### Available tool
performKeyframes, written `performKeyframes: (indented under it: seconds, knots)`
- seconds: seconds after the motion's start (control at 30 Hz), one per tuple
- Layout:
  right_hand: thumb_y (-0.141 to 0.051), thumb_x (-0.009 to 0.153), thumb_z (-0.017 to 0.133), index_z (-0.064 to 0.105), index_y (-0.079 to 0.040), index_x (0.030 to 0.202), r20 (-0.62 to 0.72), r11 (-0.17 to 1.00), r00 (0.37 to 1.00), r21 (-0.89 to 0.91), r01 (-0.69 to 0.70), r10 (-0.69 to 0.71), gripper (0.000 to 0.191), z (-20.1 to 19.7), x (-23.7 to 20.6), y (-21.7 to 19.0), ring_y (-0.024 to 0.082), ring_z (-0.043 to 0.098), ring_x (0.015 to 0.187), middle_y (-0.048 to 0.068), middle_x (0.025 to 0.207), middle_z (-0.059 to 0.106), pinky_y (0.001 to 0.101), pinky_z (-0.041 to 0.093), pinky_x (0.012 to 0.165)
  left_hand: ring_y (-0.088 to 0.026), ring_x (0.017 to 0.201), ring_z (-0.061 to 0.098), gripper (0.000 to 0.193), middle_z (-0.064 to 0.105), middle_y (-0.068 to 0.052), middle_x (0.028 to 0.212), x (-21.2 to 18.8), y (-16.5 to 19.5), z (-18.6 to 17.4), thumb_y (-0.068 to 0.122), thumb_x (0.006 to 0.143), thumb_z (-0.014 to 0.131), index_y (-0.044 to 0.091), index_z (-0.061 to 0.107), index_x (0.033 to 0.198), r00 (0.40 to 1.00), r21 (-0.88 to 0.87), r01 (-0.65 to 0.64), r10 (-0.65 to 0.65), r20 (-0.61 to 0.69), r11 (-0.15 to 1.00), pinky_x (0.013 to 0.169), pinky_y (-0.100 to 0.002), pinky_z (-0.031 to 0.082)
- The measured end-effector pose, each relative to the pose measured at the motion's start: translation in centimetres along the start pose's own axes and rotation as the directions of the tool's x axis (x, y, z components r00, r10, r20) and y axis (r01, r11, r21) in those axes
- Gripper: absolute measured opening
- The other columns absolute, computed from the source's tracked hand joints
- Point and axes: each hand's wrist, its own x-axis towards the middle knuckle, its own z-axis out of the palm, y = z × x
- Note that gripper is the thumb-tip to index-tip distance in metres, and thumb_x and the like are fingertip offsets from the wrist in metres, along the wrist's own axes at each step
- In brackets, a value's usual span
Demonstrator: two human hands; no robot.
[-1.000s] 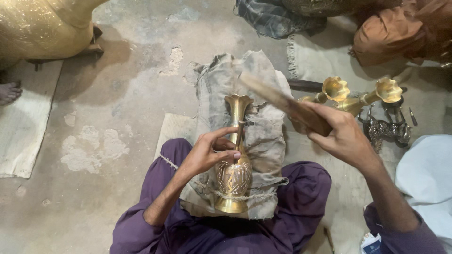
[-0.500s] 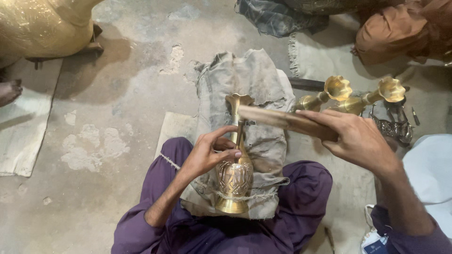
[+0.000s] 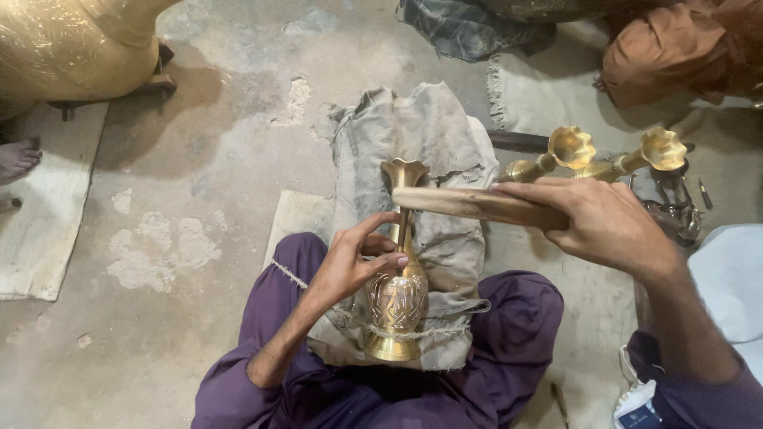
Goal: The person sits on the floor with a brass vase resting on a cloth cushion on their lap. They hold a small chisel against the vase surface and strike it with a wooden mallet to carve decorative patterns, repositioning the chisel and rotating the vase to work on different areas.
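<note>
An engraved brass vase (image 3: 396,306) lies lengthwise on a grey cloth pad (image 3: 433,135) over my crossed legs in purple trousers, its flared mouth pointing away from me. My left hand (image 3: 348,266) rests on the vase's body, its fingers pinching a thin metal punch (image 3: 402,232) against the neck. My right hand (image 3: 606,222) grips a wooden mallet stick (image 3: 465,203), held level, with its far end just above the punch and the vase's neck.
Two more brass vases (image 3: 571,149) (image 3: 661,148) lie to the right beside small metal tools (image 3: 675,202). A large gold wrapped object (image 3: 71,48) sits far left, with another person's foot (image 3: 16,159) and a white mat (image 3: 40,238) below it. A person in brown cloth (image 3: 675,48) is at top right.
My right hand has swung the wooden stick down from a raised tilt to level over the vase's neck. The left hand and the vase have stayed in place.
</note>
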Motion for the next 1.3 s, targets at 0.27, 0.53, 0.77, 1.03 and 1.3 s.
performKeyframes:
  seconds: [0.27, 0.53, 0.77, 1.03, 1.3]
  knots:
    - [-0.022, 0.085, 0.078, 0.052, -0.048, 0.149, -0.010, 0.995, 1.000, 0.098, -0.026, 0.027, 0.073, -0.49, -0.29, -0.08, 0.015, 0.074, 0.085, -0.006, 0.113, 0.076, 0.0352, 0.062, 0.078, -0.016, 0.086, 0.079, 0.061, 0.080, -0.012, 0.090, -0.06, 0.33, 0.07, 0.016, 0.088, 0.078, 0.005, 0.054, 0.143, 1.000, -0.037, 0.026, -0.025, 0.013, 0.999, 0.075, -0.034, 0.067]
    - [-0.020, 0.083, 0.076, 0.050, -0.044, 0.149, -0.038, 0.999, 0.999, 0.037, 0.035, -0.034, 0.075, -0.72, -0.33, -0.07, 0.015, 0.073, 0.093, -0.005, 0.113, 0.075, 0.0355, 0.060, 0.078, -0.018, 0.089, 0.080, 0.062, 0.081, -0.012, 0.093, 0.03, 0.45, 0.05, 0.017, 0.087, 0.079, 0.005, 0.054, 0.143, 1.000, 0.012, 0.020, -0.020, 0.000, 1.000, 0.078, -0.034, 0.067]
    - [-0.018, 0.082, 0.078, 0.052, -0.046, 0.148, -0.076, 0.995, 0.996, 0.094, 0.045, -0.038, 0.077, -0.40, -0.27, -0.09, 0.016, 0.073, 0.091, -0.005, 0.117, 0.075, 0.0358, 0.061, 0.077, -0.018, 0.087, 0.081, 0.061, 0.081, -0.012, 0.093, 0.18, 0.39, 0.14, 0.019, 0.088, 0.077, 0.008, 0.054, 0.143, 0.999, 0.015, 0.042, -0.042, 0.016, 0.999, 0.079, -0.034, 0.067]
    - [-0.015, 0.080, 0.079, 0.050, -0.042, 0.150, -0.064, 0.990, 0.996, 0.124, 0.066, -0.058, 0.081, -0.75, -0.34, -0.26, 0.016, 0.073, 0.091, -0.003, 0.119, 0.074, 0.0353, 0.060, 0.078, -0.019, 0.091, 0.080, 0.060, 0.081, -0.013, 0.093, 0.13, 0.19, 0.25, 0.019, 0.088, 0.079, 0.008, 0.056, 0.142, 1.000, 0.058, -0.022, 0.023, -0.018, 0.998, 0.083, -0.035, 0.064]
    - [-0.010, 0.064, 0.080, 0.052, -0.025, 0.150, -0.373, 0.920, 0.878, 0.128, 0.370, -0.301, 0.092, -0.50, -0.59, 0.01, 0.022, 0.071, 0.094, 0.008, 0.125, 0.072, 0.0373, 0.056, 0.082, -0.018, 0.096, 0.079, 0.063, 0.080, -0.014, 0.098, 0.17, -0.10, 0.34, 0.020, 0.087, 0.081, 0.010, 0.057, 0.143, 0.998, 0.097, -0.043, 0.047, -0.034, 0.994, 0.087, -0.036, 0.063]
